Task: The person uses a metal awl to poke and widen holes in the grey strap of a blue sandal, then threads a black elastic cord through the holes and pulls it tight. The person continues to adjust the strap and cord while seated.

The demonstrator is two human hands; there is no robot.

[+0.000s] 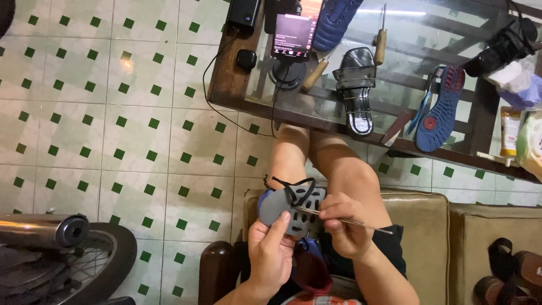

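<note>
Lower centre: our left hand [270, 248] grips the grey shoe [291, 210]; our right hand [345, 226] pinches an awl [344, 219] at its laced edge. Mid-stitching, we judge; next needs a straight push through.

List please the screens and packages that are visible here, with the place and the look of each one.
Phone: upright on a round black stand, far side of the glass table; lit screen, pink and dark.
Tube: table's right end; white and orange.
Packet: at the right edge, cut off; pale green.
</note>
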